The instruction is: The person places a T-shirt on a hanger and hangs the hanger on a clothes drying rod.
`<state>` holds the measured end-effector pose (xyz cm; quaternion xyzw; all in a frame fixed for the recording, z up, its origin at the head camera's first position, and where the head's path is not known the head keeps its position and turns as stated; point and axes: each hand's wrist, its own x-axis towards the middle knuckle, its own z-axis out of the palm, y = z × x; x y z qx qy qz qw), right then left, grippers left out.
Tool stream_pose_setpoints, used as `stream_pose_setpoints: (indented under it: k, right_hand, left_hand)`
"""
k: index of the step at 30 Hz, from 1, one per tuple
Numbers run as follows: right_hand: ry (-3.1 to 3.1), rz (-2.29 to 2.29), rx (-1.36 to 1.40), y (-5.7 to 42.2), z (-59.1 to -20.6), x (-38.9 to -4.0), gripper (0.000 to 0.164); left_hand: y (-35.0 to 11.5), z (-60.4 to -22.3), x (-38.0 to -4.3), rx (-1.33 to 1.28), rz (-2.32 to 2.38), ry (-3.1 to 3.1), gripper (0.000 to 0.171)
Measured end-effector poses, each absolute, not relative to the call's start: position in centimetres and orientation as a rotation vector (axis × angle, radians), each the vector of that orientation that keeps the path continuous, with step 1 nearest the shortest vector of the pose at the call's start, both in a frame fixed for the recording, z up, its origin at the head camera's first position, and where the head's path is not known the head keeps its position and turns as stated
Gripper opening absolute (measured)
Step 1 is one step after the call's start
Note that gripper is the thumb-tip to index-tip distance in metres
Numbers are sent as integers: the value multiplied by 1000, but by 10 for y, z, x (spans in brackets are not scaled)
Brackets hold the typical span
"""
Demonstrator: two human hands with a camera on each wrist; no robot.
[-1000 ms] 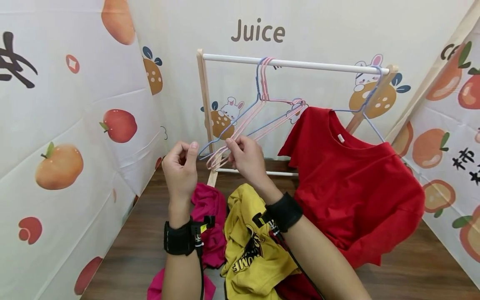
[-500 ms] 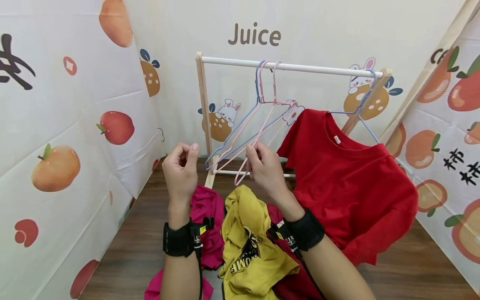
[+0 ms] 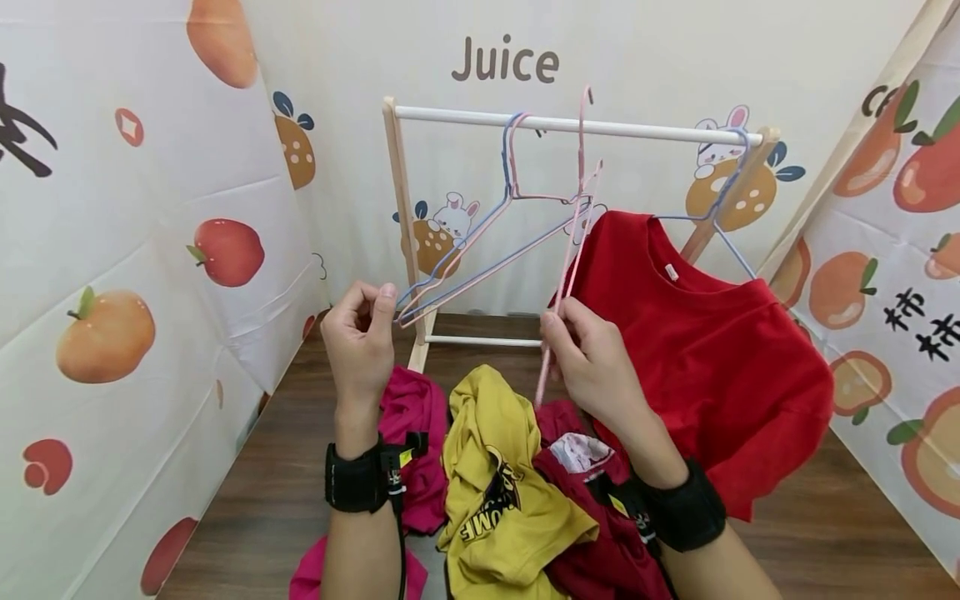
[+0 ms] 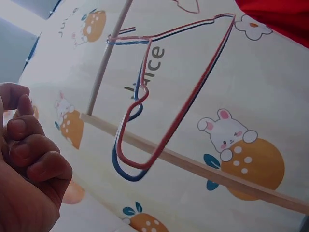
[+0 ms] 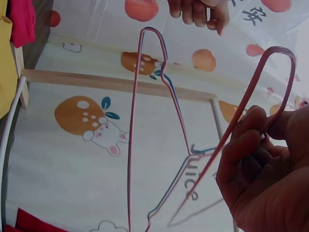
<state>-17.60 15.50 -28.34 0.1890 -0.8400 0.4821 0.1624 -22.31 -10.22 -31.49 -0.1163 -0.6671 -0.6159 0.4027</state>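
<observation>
My right hand (image 3: 600,358) pinches a pink hanger (image 3: 568,258) by one of its ends. The hanger is turned nearly edge-on in the head view, its hook above the rail's height. In the right wrist view, thumb and fingers close round the hanger's bent end (image 5: 280,50). My left hand (image 3: 360,342) is raised at the left, fingers loosely curled, holding nothing. Near it, a blue hanger (image 3: 472,242) and another pink hanger (image 4: 193,94) hang together on the rack's white rail (image 3: 637,129). A red T-shirt (image 3: 705,350) hangs at the right on a blue hanger (image 3: 731,179).
On the wooden table (image 3: 262,500) lie a yellow shirt (image 3: 487,467), magenta garments (image 3: 420,450) and a dark red garment (image 3: 600,517). The rack's wooden left post (image 3: 405,200) stands behind the left hand. Fruit-printed cloth (image 3: 150,208) surrounds the table.
My right hand has moved right and slightly down, drawing one pink hanger away from the other hangers, and its hook has risen above the rail. My left hand stays nearly still.
</observation>
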Motion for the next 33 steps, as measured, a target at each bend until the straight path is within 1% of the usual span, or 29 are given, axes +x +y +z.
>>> stream_pose_setpoints:
  k: [6, 12, 15, 18, 24, 29, 33]
  right_hand:
    - [-2397, 1342, 573, 186, -290, -143, 21]
    - [-2374, 1336, 561, 215, -299, -109, 20]
    - [-2351, 1328, 533, 229, -305, -96, 20]
    - [-2339, 1304, 498, 240, -311, -87, 20]
    - [-2362, 1230, 431, 255, -315, -68, 21]
    - [-2411, 1165, 438, 268, -317, -56, 24]
    - [-2440, 1227, 448, 279, -325, -48, 22]
  left_hand:
    - [-93, -308, -213, -418, -1526, -1641, 30]
    - [-86, -296, -194, -657, -1448, -1675, 20]
    - [-80, -295, -192, -769, -1435, -1708, 16]
    - [-71, -297, -193, -836, -1396, -1774, 16]
    - [-57, -299, -190, -924, -1267, -2091, 12]
    - [-43, -305, -193, -981, -1106, -2415, 9]
    - [-30, -313, -195, -1041, -953, -2643, 8]
